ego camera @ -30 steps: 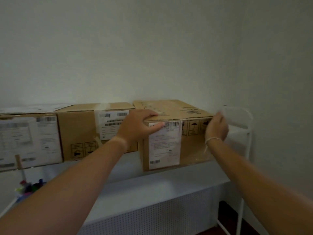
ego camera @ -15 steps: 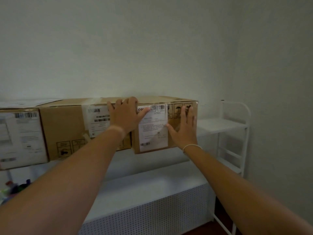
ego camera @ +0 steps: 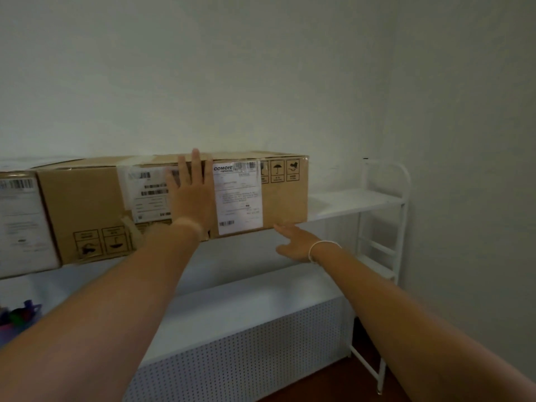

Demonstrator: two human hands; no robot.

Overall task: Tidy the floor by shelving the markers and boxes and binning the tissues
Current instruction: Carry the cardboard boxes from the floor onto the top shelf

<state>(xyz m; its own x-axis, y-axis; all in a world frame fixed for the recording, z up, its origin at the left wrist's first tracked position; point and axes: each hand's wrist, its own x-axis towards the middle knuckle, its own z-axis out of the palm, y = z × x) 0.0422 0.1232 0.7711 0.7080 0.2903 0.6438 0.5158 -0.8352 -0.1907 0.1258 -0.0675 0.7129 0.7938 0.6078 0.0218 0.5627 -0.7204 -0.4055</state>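
Three cardboard boxes stand in a row on the white shelf [ego camera: 356, 200]. The right box [ego camera: 285, 198] carries a white shipping label and sits flush with the middle box [ego camera: 84, 207]. A third box [ego camera: 20, 221] shows at the left edge. My left hand [ego camera: 190, 192] presses flat with straight fingers on the box fronts where the right and middle boxes meet. My right hand [ego camera: 295, 242] hovers just below the right box's lower edge, fingers relaxed and holding nothing. Markers [ego camera: 17, 314] stand in a holder on the lower shelf at far left.
The shelf unit's white metal end frame [ego camera: 403, 216] rises at the right, close to the side wall. A lower white shelf board [ego camera: 232, 297] and a perforated white panel [ego camera: 246, 355] sit beneath the boxes. Dark floor [ego camera: 365, 378] shows at the bottom right.
The right box has been pushed back level with the middle box. My right hand left the box front and dropped below it. My left hand flattened against the box fronts.
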